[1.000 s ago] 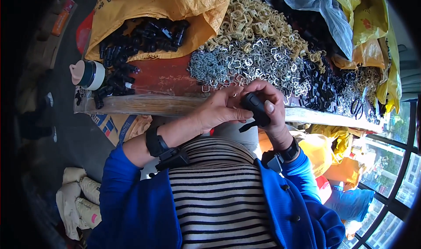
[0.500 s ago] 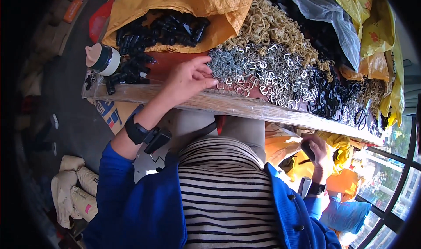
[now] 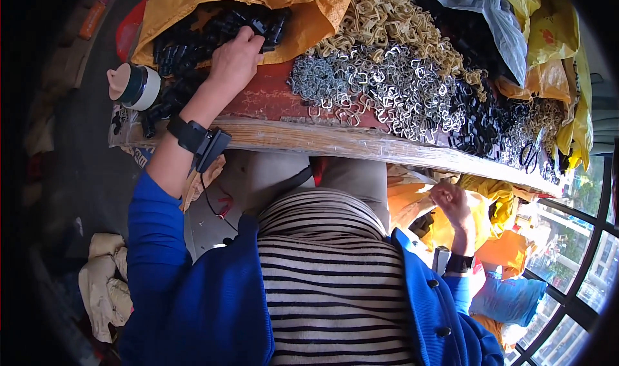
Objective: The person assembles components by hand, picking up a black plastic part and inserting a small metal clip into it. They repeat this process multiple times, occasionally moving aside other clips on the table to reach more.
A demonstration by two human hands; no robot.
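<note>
At the mouth of an orange woven sack point(image 3: 322, 30), my left hand point(image 3: 236, 59) reaches among black plastic parts point(image 3: 174, 56). Its thumb and fingers close on one of these black parts, which the hand partly hides. Below the table edge on the right, my right hand point(image 3: 451, 201) hovers by an orange and yellow bag point(image 3: 474, 214). Loosely curled fingers show on it, and no part is visible in them. On the table, right of my left hand, lie a small heap of grey metal pieces point(image 3: 316, 79) and many silvery metal loops point(image 3: 400, 85).
Tan loops point(image 3: 380, 18) are piled behind the silvery ones. A lidded jar point(image 3: 135, 85) stands at the table's left end. Black clips point(image 3: 474, 124) and scissors point(image 3: 530, 156) lie toward the right. The table's wooden edge point(image 3: 309, 140) runs across in front of my legs.
My left hand has moved up and left from the metal pieces to the black parts in the sack. The dark part formerly in my right hand no longer shows there.
</note>
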